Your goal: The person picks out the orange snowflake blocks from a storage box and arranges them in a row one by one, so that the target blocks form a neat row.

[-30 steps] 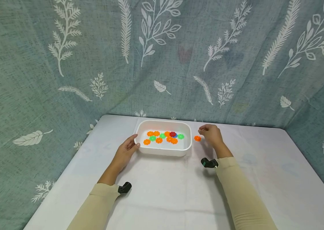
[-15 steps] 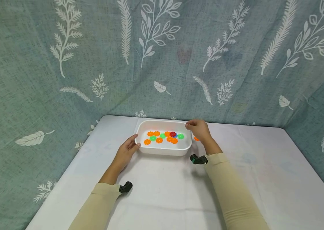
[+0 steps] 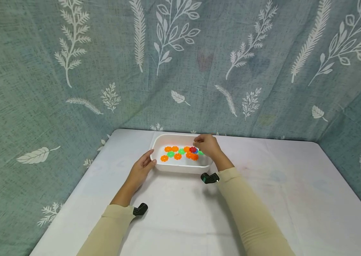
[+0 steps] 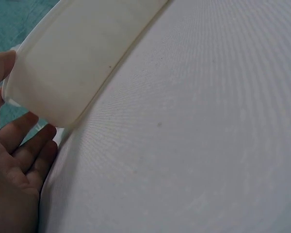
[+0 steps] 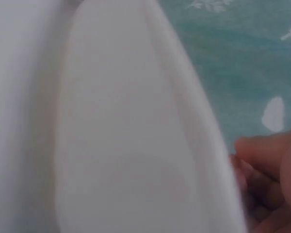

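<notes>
Left hand [image 3: 139, 170] grips the left end of the white tray [image 3: 180, 169] on the table [image 3: 174, 206]; right hand [image 3: 208, 146], well apart, hovers over its right side, fingers bunched, contents impossible to tell! Orange flower pieces [image 3: 164, 158] lie inside, red piece [image 3: 193, 149] farther right.

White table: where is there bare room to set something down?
Bare: the table this side of the tub, between left sleeve and right sleeve; also from the right sleeve to the table's right edge. Crowded: the tub's right half, where colored flowers cluster near the right hand; the left hand holds the left end.
</notes>
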`<action>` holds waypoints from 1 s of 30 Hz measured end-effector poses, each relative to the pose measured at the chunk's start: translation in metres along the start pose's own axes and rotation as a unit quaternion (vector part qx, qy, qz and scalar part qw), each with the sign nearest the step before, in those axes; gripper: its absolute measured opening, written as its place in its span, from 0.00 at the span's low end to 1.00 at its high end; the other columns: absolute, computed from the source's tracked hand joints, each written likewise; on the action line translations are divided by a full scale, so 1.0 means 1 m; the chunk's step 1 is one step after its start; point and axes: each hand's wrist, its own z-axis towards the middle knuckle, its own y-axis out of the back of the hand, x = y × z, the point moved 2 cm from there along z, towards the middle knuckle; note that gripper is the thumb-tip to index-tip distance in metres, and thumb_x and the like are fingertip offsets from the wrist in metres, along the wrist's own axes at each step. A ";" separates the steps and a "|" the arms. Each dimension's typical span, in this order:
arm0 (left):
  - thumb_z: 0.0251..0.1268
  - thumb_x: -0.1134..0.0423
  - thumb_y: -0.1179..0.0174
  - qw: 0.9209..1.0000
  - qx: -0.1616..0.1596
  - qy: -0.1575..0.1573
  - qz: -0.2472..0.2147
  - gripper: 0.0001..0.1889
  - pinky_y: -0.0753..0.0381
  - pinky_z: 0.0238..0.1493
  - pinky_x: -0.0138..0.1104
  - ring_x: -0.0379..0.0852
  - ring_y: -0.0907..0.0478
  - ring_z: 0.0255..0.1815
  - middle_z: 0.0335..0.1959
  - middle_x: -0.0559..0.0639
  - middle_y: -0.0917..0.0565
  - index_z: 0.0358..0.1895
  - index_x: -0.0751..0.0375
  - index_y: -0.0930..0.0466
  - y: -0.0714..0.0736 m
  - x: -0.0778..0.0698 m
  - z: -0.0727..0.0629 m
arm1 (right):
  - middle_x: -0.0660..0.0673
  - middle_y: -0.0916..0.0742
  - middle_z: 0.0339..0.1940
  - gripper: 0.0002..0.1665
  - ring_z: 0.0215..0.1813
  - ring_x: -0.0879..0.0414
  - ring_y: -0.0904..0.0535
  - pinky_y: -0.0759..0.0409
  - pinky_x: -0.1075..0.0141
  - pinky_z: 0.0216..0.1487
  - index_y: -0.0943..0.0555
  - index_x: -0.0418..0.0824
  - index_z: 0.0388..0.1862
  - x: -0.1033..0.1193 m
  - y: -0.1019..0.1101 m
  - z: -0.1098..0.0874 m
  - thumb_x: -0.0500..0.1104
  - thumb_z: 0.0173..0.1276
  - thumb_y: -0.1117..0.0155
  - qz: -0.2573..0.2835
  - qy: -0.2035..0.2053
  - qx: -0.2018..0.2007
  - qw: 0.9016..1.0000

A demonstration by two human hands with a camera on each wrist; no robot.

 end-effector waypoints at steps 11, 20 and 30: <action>0.71 0.54 0.42 1.000 -0.010 0.017 0.008 0.28 0.35 0.68 0.44 0.49 0.36 0.70 0.71 0.52 0.34 0.73 0.38 0.37 0.000 -0.002 -0.001 | 0.48 0.15 0.35 0.09 0.34 0.55 0.21 0.20 0.64 0.40 0.14 0.40 0.41 0.001 -0.026 0.010 0.42 0.63 0.31 -0.095 -0.004 0.016 0.995; 0.71 0.53 0.42 1.000 -0.008 0.013 0.005 0.28 0.34 0.67 0.43 0.49 0.36 0.70 0.71 0.53 0.34 0.72 0.37 0.36 0.000 0.002 -0.002 | 0.48 0.17 0.32 0.07 0.33 0.53 0.23 0.21 0.64 0.37 0.15 0.39 0.38 0.000 -0.034 0.007 0.40 0.61 0.32 -0.142 -0.044 0.029 0.989; 0.71 0.53 0.41 1.000 -0.007 0.017 -0.001 0.28 0.34 0.67 0.43 0.49 0.36 0.71 0.72 0.53 0.35 0.72 0.36 0.36 0.000 0.001 -0.001 | 0.47 0.19 0.28 0.03 0.32 0.50 0.26 0.27 0.64 0.33 0.17 0.40 0.30 0.002 -0.038 0.008 0.38 0.60 0.32 -0.242 -0.059 0.044 0.968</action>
